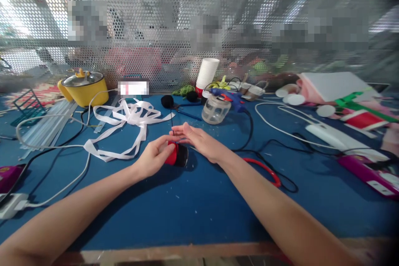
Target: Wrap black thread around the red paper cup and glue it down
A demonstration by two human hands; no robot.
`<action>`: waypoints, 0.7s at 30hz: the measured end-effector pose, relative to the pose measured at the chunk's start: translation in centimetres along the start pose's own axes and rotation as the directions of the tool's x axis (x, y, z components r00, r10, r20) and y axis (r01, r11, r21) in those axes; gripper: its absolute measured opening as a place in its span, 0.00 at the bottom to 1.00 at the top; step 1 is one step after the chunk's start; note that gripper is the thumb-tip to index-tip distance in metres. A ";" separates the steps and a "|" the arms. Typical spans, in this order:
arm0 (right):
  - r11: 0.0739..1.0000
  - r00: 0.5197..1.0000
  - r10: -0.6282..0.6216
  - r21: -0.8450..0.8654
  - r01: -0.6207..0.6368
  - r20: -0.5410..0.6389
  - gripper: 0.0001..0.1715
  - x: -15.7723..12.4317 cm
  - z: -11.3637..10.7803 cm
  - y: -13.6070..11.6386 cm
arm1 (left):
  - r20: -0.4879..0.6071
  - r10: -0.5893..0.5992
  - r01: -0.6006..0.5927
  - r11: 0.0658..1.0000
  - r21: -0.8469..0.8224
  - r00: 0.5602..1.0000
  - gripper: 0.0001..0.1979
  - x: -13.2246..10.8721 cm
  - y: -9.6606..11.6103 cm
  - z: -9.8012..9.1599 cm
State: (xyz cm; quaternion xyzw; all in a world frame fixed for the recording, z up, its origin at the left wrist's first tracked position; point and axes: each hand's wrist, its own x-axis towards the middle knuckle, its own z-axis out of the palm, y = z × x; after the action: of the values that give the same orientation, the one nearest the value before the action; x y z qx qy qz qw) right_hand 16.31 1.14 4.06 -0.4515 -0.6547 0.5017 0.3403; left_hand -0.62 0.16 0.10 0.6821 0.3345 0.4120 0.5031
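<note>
My left hand is closed around a small red and black cup-shaped piece, lying tilted with its black end to the right. A strand of black yarn runs from the black yarn ball down to this piece. Just above it, the fingers of my right hand reach left, with the strand at their tips. My fingertips partly hide the red side.
White ribbon lies loosely left of centre, before a yellow pot. A clear jar, blue glue gun and stacked white cups stand behind. Cables and a purple power strip lie right.
</note>
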 end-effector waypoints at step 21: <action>0.961 0.938 -0.170 -0.263 0.089 -0.301 0.36 12.1 -0.8 -5.7 | -0.007 -0.183 0.182 0.983 -0.032 0.983 0.15 -0.4 0.3 1.0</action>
State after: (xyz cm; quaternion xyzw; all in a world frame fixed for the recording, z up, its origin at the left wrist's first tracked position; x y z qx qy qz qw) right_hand 11.19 12.23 9.67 -0.5212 -0.6760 0.3130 0.4164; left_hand 0.15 -0.70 0.14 0.6385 0.3916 0.3728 0.5477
